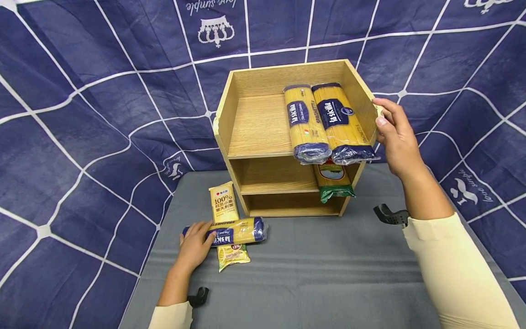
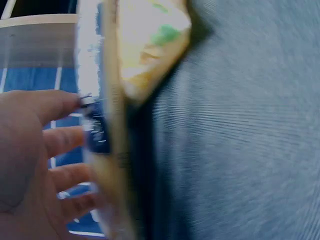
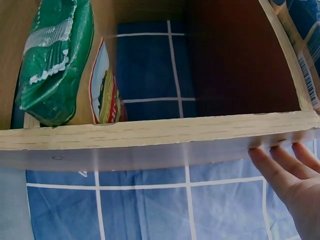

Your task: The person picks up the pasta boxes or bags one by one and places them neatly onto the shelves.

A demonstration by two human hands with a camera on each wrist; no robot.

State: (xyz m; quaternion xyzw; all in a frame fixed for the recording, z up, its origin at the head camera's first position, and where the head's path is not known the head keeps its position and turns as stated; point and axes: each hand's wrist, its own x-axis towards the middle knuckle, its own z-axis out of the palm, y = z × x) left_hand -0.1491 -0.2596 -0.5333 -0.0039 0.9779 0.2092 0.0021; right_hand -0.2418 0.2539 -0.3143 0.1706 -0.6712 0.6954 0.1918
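My left hand (image 1: 195, 244) rests over the left end of a blue-and-yellow spaghetti pack (image 1: 244, 230). In the left wrist view, its thumb and fingers (image 2: 70, 175) touch the pack. That pack lies across a yellow pasta bag (image 1: 224, 203), hiding its middle. My right hand (image 1: 398, 141) is at the right side panel of a wooden shelf unit (image 1: 263, 123); in the right wrist view, fairly straight fingers (image 3: 280, 172) touch its outer face. Two more spaghetti packs, one left (image 1: 304, 123) and one right (image 1: 341, 123), lie side by side on the top tier.
A pasta pack with a green end (image 1: 337, 192) sticks out of the middle tier at the right. The unit stands on a grey cloth-covered table (image 1: 312, 274), against a blue curtain (image 1: 135, 105) with white lines.
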